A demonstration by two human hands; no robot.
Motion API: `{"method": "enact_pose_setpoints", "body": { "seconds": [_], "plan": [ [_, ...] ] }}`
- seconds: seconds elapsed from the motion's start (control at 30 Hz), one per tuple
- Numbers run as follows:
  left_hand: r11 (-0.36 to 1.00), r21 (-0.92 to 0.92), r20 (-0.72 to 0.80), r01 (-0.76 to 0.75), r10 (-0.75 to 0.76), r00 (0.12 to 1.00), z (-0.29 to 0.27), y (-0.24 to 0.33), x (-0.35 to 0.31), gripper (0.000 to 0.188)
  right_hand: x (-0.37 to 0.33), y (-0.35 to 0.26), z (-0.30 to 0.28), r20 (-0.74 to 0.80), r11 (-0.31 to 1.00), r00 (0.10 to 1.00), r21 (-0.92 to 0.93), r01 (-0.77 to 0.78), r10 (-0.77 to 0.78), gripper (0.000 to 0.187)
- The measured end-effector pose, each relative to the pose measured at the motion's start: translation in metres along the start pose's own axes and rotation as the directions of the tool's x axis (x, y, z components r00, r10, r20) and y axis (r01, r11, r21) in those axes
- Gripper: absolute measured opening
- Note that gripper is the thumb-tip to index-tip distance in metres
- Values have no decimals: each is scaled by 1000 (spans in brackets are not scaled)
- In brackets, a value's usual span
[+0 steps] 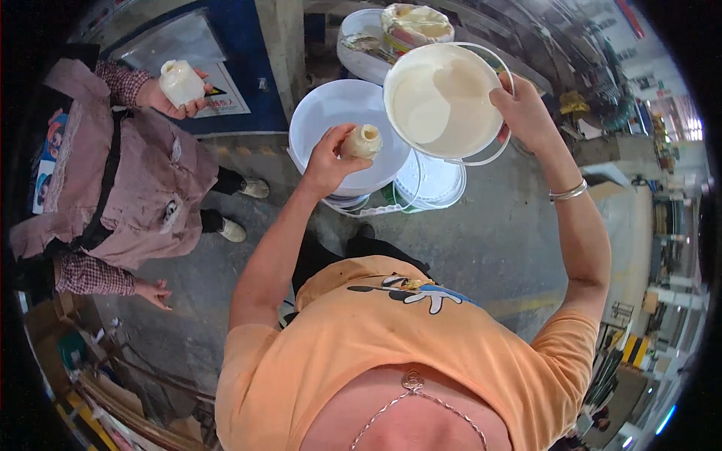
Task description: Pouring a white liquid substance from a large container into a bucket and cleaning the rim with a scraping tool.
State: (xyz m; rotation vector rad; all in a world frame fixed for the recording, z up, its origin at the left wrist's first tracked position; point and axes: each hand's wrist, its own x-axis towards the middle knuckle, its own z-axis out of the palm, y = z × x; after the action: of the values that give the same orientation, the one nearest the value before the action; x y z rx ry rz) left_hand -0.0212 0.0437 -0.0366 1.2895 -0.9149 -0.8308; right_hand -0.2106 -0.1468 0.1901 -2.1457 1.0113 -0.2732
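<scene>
My left hand [328,164] is closed around a small cream-coloured jar [364,142] with a round open mouth, held above a wide white basin [312,113]. Higher up on the right, my right hand [523,113] grips the rim of a white bucket [391,94], with its thin handle looped past my wrist side. Pale creamy liquid [436,113] lies in this bucket, which tilts toward me. The bucket hangs close beside the jar, apart from it. My right fingers are partly hidden behind the bucket's wall.
A co-worker in a pink apron [143,180] stands at the left, holding a similar cream jar [181,83]. Below the basin sits another white bucket [432,184]. Behind stand a white tub [361,60] and an open bag [417,24]. A blue panel [259,83] is at the back left.
</scene>
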Motion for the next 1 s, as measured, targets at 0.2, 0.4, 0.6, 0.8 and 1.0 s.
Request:
{"method": "enact_pose_setpoints", "body": {
  "seconds": [0.2,0.4,0.6,0.8,1.0],
  "plan": [
    [998,-66,-32,22,-24,999,2,4,9,67,35,-6,2,28,998,997,-6,65,-65,18],
    [996,19,-40,85,-84,996,-9,10,24,68,52,-17,11,22,996,997,-47,72,-71,18],
    [998,-8,-17,58,-58,998,-23,5,36,69,63,-26,11,2,997,998,-52,56,-56,17],
    [998,1,22,57,-57,998,-32,15,42,67,70,-33,12,-26,992,997,-107,65,-68,18],
    [1000,7,29,17,-17,999,-38,11,45,67,77,-38,6,24,970,1000,-243,12,-6,18]
  ]
}}
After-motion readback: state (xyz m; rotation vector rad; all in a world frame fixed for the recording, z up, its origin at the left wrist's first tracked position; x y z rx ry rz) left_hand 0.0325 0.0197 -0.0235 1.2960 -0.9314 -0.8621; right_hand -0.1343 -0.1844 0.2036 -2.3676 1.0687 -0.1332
